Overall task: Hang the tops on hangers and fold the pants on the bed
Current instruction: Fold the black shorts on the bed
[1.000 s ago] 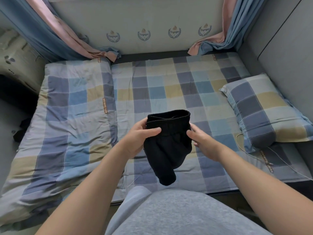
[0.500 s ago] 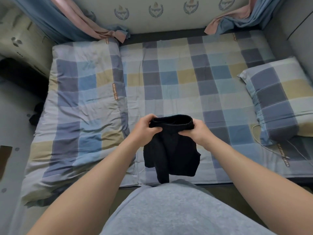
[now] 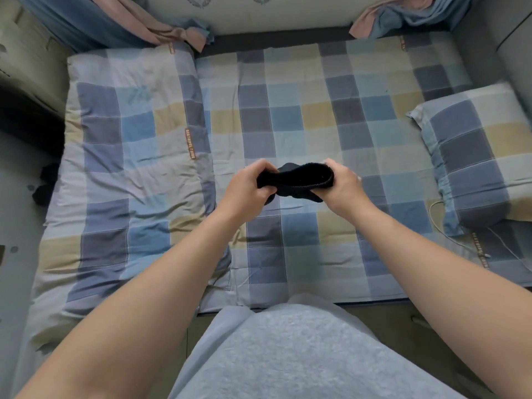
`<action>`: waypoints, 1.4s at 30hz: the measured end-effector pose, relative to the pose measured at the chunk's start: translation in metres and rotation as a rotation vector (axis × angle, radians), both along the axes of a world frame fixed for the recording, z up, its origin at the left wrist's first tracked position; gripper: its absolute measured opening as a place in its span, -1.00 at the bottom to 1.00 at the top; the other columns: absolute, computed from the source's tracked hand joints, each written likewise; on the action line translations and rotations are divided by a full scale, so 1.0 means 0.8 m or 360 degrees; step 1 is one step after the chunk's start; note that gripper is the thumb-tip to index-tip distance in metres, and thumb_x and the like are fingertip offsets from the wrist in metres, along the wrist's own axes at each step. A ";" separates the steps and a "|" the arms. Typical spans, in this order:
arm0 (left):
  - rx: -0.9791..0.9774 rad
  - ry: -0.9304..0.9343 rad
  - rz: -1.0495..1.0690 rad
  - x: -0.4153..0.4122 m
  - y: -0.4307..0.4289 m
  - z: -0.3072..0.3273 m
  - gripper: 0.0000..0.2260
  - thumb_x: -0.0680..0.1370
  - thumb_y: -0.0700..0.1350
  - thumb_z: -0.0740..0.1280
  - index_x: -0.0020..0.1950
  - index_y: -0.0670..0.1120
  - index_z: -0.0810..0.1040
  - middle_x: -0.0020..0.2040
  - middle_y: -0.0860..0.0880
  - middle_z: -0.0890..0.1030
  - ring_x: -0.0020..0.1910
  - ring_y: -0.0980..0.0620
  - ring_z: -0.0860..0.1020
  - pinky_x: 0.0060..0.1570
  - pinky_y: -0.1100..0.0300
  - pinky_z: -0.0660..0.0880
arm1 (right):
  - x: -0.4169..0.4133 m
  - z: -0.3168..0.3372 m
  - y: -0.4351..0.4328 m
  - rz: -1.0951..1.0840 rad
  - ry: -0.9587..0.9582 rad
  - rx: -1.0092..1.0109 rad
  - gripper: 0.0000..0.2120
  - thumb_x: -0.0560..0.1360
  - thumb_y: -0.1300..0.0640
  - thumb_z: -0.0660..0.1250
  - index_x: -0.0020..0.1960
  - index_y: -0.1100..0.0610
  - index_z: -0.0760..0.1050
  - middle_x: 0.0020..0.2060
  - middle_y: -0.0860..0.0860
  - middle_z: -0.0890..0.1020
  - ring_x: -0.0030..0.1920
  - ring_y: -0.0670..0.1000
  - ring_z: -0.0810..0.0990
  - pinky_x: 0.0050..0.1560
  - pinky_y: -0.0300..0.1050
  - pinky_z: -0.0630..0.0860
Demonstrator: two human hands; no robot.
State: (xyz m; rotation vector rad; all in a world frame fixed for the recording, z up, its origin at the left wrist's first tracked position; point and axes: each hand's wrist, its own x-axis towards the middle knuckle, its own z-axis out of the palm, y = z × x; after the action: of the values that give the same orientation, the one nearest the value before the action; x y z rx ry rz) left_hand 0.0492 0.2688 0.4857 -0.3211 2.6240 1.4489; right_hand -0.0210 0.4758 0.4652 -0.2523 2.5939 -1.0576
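Fingers (image 3: 260,167) of left hand (image 3: 247,187) and right hand (image 3: 344,187) clench the black pants (image 3: 299,184), now swung over the bed (image 3: 288,110), apparently for folding.

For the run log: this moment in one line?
left hand: grips black pants | right hand: grips black pants | state: held over checked bed sheet
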 end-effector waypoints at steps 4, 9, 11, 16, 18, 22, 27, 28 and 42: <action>-0.0114 -0.0206 -0.0034 0.021 0.012 -0.088 -0.78 0.49 -0.28 0.38 0.02 0.02 0.56 -0.11 0.08 0.62 -0.04 -0.04 0.56 0.02 0.01 0.50 | 0.029 -0.090 0.006 0.0052 0.0004 0.0271 -0.75 0.45 0.21 0.42 0.09 -0.01 0.56 0.02 -0.09 0.62 0.19 0.06 0.51 0.27 -0.02 0.19; -0.0237 -0.0712 -0.0209 0.085 0.038 -0.257 -0.78 0.51 -0.25 0.33 0.01 0.07 0.48 -0.05 0.06 0.60 0.02 -0.11 0.53 0.04 -0.07 0.48 | 0.104 -0.253 0.027 0.0232 -0.0371 0.0654 -0.55 0.40 0.37 0.31 0.12 -0.12 0.50 0.06 -0.16 0.59 0.25 -0.03 0.47 0.33 0.07 0.16; -0.0237 -0.0936 -0.0336 0.127 0.051 -0.318 -0.77 0.50 -0.25 0.32 -0.01 0.07 0.44 -0.06 0.05 0.59 0.02 -0.13 0.53 0.04 -0.07 0.48 | 0.148 -0.308 0.042 0.0341 -0.0634 0.0753 -0.57 0.44 0.34 0.28 0.12 -0.14 0.48 0.03 -0.15 0.59 0.20 -0.01 0.49 0.31 0.08 0.20; -0.0175 -0.1352 -0.0471 0.215 0.079 -0.421 -0.82 0.49 -0.21 0.35 0.03 0.00 0.47 -0.01 0.04 0.62 0.04 -0.09 0.55 0.01 0.01 0.49 | 0.243 -0.403 0.063 0.0176 -0.1228 0.0747 -0.83 0.52 0.18 0.27 -0.10 -0.10 0.40 -0.18 -0.12 0.58 0.01 0.09 0.51 0.04 0.00 0.23; -0.0124 -0.1495 -0.0485 0.235 0.088 -0.443 -0.83 0.48 -0.21 0.37 0.02 -0.04 0.49 0.02 -0.01 0.63 0.05 -0.09 0.55 0.03 0.03 0.51 | 0.265 -0.424 0.070 0.0186 -0.1397 0.0755 -0.91 0.53 0.10 0.35 -0.07 -0.04 0.45 -0.10 -0.09 0.63 0.00 0.06 0.50 0.10 0.00 0.29; -0.0057 -0.1771 -0.0668 0.235 0.092 -0.455 -0.84 0.46 -0.23 0.38 0.00 -0.07 0.50 -0.02 -0.06 0.63 0.00 -0.12 0.62 -0.06 0.09 0.59 | 0.269 -0.442 0.082 0.0271 -0.1709 0.0631 -0.80 0.44 0.22 0.49 0.04 0.15 0.58 0.00 0.04 0.69 0.09 0.12 0.61 0.23 0.02 0.48; -0.0082 -0.1714 -0.0708 0.168 0.067 -0.452 -0.77 0.48 -0.15 0.44 0.07 -0.02 0.48 0.00 -0.01 0.55 -0.03 -0.07 0.55 -0.19 0.17 0.43 | 0.209 -0.433 0.074 0.0247 -0.1740 0.0427 -0.80 0.41 0.26 0.53 -0.14 0.04 0.56 -0.19 -0.08 0.63 -0.09 0.01 0.60 -0.16 -0.20 0.48; -0.0073 -0.1678 -0.0646 0.150 0.061 -0.452 -0.76 0.48 -0.14 0.44 0.09 -0.01 0.46 0.00 -0.02 0.55 -0.04 -0.07 0.54 -0.21 0.16 0.42 | 0.191 -0.433 0.070 0.0215 -0.1702 0.0400 -0.82 0.42 0.24 0.53 -0.12 0.04 0.56 -0.18 -0.07 0.63 -0.07 0.02 0.60 -0.11 -0.18 0.48; -0.0161 -0.0794 0.0275 -0.016 0.033 -0.519 -0.38 0.56 0.07 0.40 0.55 0.02 0.23 0.46 -0.02 0.43 0.42 -0.09 0.40 0.39 -0.06 0.38 | 0.001 -0.499 0.014 -0.0450 -0.0951 0.0266 -0.34 0.52 -0.01 0.39 0.54 -0.02 0.20 0.45 0.04 0.39 0.39 0.14 0.41 0.40 0.16 0.37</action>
State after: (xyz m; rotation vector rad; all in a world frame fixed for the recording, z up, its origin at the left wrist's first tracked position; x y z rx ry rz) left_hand 0.0366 0.2952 0.0708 -0.8207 2.3033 1.0961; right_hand -0.0205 0.4870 0.0663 0.4218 2.1795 -0.8277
